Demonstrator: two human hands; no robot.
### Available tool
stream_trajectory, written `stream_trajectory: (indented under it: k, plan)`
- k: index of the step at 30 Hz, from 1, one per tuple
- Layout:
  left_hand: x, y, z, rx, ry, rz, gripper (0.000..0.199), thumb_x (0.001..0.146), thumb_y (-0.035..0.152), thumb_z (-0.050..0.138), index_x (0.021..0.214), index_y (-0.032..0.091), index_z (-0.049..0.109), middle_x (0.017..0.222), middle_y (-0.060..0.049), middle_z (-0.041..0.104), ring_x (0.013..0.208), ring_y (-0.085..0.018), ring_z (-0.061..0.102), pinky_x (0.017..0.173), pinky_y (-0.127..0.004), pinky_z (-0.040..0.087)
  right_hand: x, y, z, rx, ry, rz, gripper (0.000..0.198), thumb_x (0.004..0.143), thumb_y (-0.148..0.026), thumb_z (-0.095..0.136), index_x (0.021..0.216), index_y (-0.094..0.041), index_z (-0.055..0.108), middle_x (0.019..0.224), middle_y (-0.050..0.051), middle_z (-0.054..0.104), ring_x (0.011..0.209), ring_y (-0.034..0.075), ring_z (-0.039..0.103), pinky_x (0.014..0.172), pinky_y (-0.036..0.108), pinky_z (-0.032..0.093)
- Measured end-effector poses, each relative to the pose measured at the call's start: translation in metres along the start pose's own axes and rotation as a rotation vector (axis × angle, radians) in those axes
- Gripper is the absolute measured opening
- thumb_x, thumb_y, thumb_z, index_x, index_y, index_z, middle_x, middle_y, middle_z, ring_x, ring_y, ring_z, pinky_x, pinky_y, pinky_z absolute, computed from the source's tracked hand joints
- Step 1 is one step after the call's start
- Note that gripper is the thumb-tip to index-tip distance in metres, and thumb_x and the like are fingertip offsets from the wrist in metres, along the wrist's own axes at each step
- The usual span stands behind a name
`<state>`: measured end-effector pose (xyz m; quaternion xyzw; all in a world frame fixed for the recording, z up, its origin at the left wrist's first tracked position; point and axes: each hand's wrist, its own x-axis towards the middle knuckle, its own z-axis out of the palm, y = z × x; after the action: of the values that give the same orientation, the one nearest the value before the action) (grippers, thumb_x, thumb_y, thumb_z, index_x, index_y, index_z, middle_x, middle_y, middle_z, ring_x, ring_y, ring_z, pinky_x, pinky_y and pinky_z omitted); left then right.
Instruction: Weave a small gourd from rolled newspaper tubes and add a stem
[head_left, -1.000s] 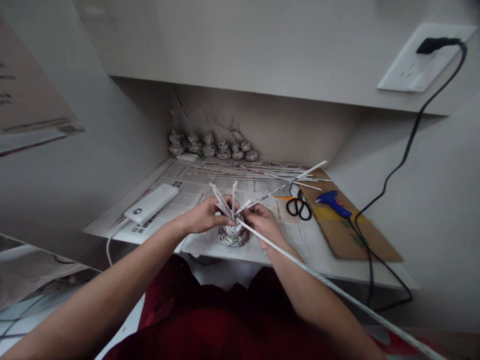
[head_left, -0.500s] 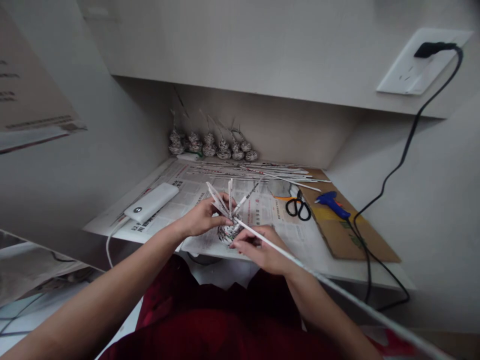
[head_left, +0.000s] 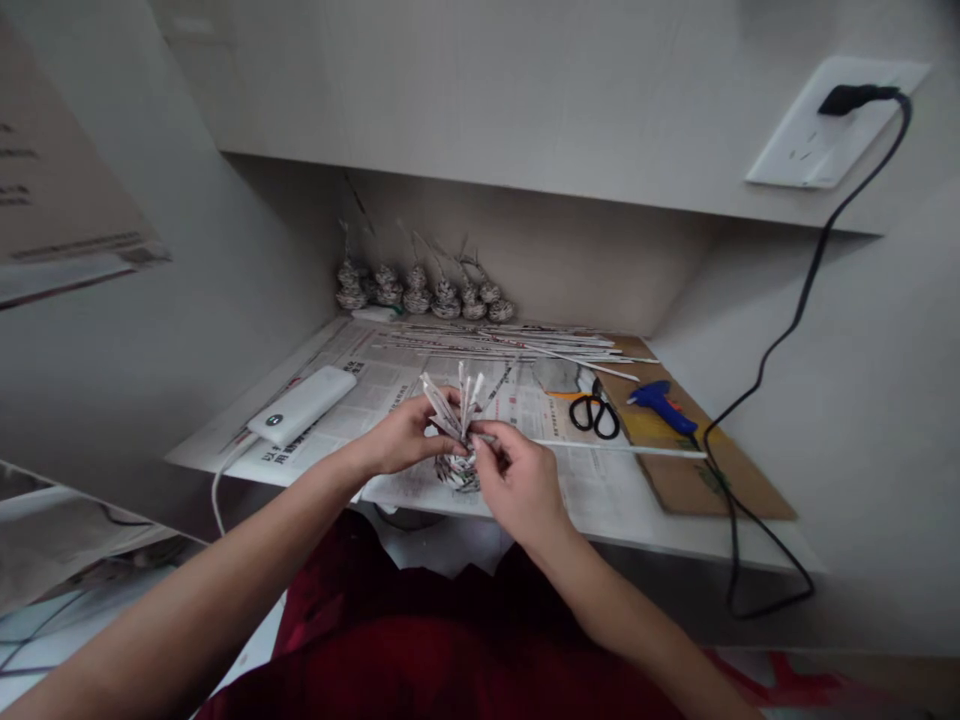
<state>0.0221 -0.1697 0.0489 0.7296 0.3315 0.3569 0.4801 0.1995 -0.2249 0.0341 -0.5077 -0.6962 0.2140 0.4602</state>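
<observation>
A small round piece woven from rolled newspaper strips [head_left: 456, 474] stands near the front edge, with several strip ends sticking up from its top. My left hand [head_left: 409, 435] is closed around its upper left side, thumb at the base of the upright strips. On the other side, my right hand [head_left: 523, 482] pinches a long white paper strip [head_left: 622, 449] close to the weave. The strip's free end stretches right, over the scissors' side of the newspaper to the cardboard. My fingers hide part of the weave and the exact pinch point.
Several woven gourd shapes [head_left: 446, 298] line the back wall, behind loose paper strips [head_left: 517, 345]. To the right are black-handled scissors [head_left: 594, 414] and a blue glue gun [head_left: 664, 408] on cardboard [head_left: 720, 490], with a black cord [head_left: 795, 310]. A white power bank [head_left: 304, 405] lies left.
My right hand has moved up to the weave's top. The long strip has swung from pointing toward me at lower right to lying out to the right.
</observation>
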Motion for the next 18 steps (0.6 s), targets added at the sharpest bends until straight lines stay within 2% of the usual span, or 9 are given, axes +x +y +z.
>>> stream_trajectory:
  k: [4, 10, 13, 18]
  plan:
    - [0.0, 0.0, 0.0, 0.004, -0.022, 0.015, 0.047, 0.068, 0.02, 0.076, 0.109, 0.017, 0.053, 0.094, -0.002, 0.065, 0.088, -0.018, 0.063, 0.084, -0.034, 0.05, 0.006, 0.002, 0.005, -0.029, 0.003, -0.031, 0.018, 0.086, -0.025, 0.055, 0.097, -0.023, 0.069, 0.056, -0.003, 0.06, 0.048, 0.011, 0.052, 0.049, 0.022, 0.038]
    - [-0.001, 0.0, -0.005, -0.034, -0.073, 0.02, 0.048, 0.072, 0.024, 0.074, 0.114, 0.016, 0.051, 0.094, -0.005, 0.063, 0.085, -0.018, 0.062, 0.078, -0.034, 0.05, 0.002, 0.008, 0.008, -0.045, 0.077, -0.096, 0.01, 0.084, -0.029, 0.061, 0.086, -0.021, 0.068, 0.057, -0.003, 0.06, 0.05, 0.01, 0.053, 0.051, 0.022, 0.041]
    - [-0.001, -0.002, -0.006, -0.021, -0.071, 0.036, 0.046, 0.074, 0.025, 0.072, 0.114, 0.016, 0.052, 0.092, -0.005, 0.063, 0.084, -0.018, 0.061, 0.078, -0.033, 0.05, -0.003, 0.012, 0.008, -0.084, 0.112, -0.213, 0.007, 0.084, -0.023, 0.062, 0.088, -0.022, 0.068, 0.064, -0.002, 0.065, 0.055, 0.011, 0.058, 0.057, 0.024, 0.045]
    - [-0.002, -0.002, -0.006, 0.018, -0.112, 0.06, 0.045, 0.077, 0.026, 0.07, 0.116, 0.016, 0.05, 0.094, -0.004, 0.062, 0.086, -0.018, 0.061, 0.076, -0.031, 0.049, -0.01, 0.02, 0.005, -0.103, 0.07, -0.475, 0.026, 0.084, -0.01, 0.058, 0.104, -0.022, 0.067, 0.089, 0.004, 0.07, 0.084, 0.017, 0.063, 0.078, 0.031, 0.052]
